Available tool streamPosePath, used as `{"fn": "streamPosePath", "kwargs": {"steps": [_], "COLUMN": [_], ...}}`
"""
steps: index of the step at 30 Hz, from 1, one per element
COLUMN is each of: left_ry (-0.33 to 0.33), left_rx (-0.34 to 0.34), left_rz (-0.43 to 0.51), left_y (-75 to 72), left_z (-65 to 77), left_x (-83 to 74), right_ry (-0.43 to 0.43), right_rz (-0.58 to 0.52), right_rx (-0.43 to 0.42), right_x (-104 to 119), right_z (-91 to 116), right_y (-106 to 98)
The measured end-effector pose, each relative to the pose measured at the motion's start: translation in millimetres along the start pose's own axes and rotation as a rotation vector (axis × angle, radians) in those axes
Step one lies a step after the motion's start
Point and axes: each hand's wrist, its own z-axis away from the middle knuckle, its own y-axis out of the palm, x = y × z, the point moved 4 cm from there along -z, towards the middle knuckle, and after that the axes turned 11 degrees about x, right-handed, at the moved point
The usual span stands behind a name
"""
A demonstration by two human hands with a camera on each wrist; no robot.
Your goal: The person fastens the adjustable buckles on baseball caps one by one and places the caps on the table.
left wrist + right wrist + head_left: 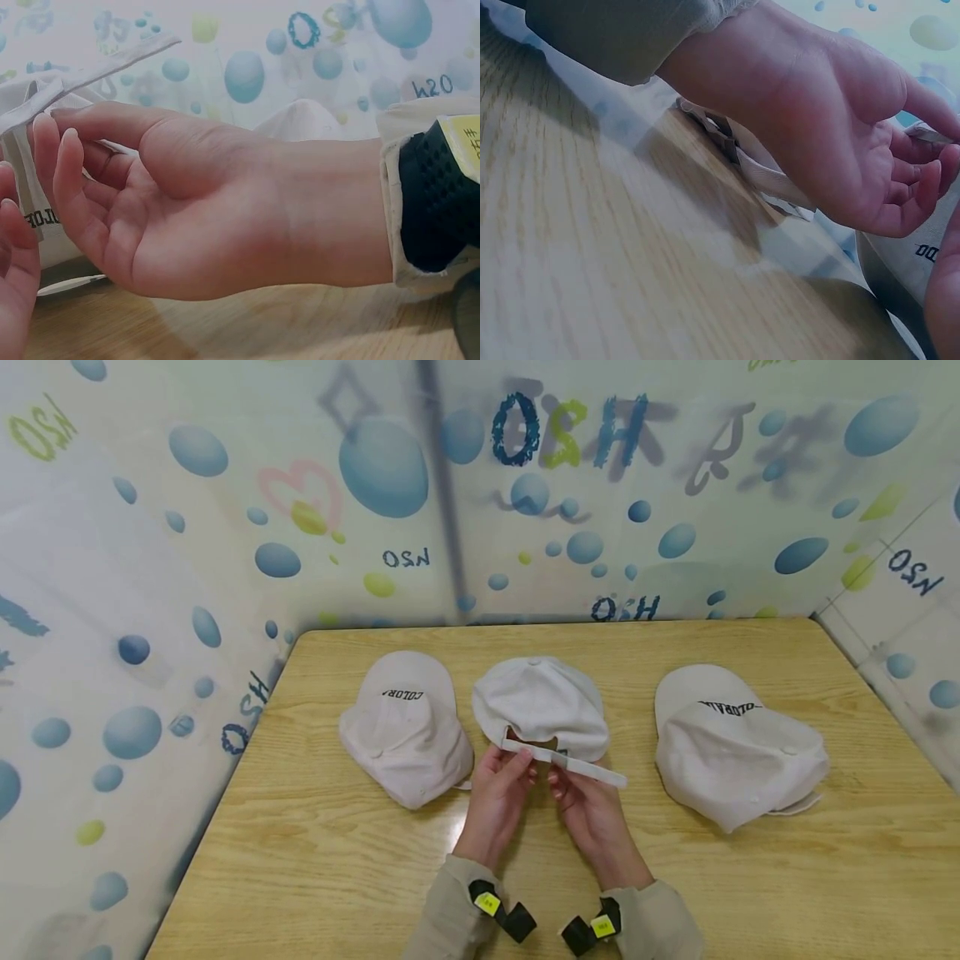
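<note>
A white baseball cap (pixel 540 697) sits in the middle of the table with its back opening turned toward me. Across that opening runs its strap (pixel 592 769), threaded through a small metal buckle (pixel 560 758), its loose end sticking out to the right. My left hand (pixel 501 797) pinches the strap left of the buckle, thumb on top. Just right of the buckle, my right hand (pixel 596 818) holds the strap from below, its fingertips partly hidden under it. In the left wrist view the strap (pixel 112 69) slants up past the left fingertips.
Another white cap (pixel 405 735) with dark lettering lies close on the left, brim away from me. A third lettered cap (pixel 738 747) lies farther right. The wooden table (pixel 315 860) backs onto a wall (pixel 480 527) covered with blue bubble prints.
</note>
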Motion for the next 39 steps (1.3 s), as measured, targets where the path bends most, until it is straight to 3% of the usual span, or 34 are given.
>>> {"fn": "streamPosePath", "kwargs": {"steps": [10, 18, 26, 32, 39], "left_ry": [-0.009, -0.055, -0.053, -0.086, -0.09], "left_rx": [0.011, -0.021, 0.025, 0.034, 0.021], "left_rz": [-0.037, -0.18, -0.266, -0.293, -0.295], "left_y": [2.2, 4.1, 4.7, 4.6, 2.3], "left_z": [1.3, 3.2, 3.2, 3.4, 2.7], "left_x": [1.2, 2.2, 2.2, 3.3, 2.7], "right_ry": [0.054, 0.06, 0.063, 0.072, 0.086], "right_rz": [0.019, 0.148, 0.198, 0.26, 0.309], "right_rx": [-0.065, -0.045, -0.058, -0.117, -0.095], "right_x": [-1.0, -2.9, -3.4, -3.3, -4.6], "right_z": [-0.3, -0.6, -0.4, -0.1, 0.1], "right_y": [-0.8, 0.5, 0.4, -0.2, 0.2]}}
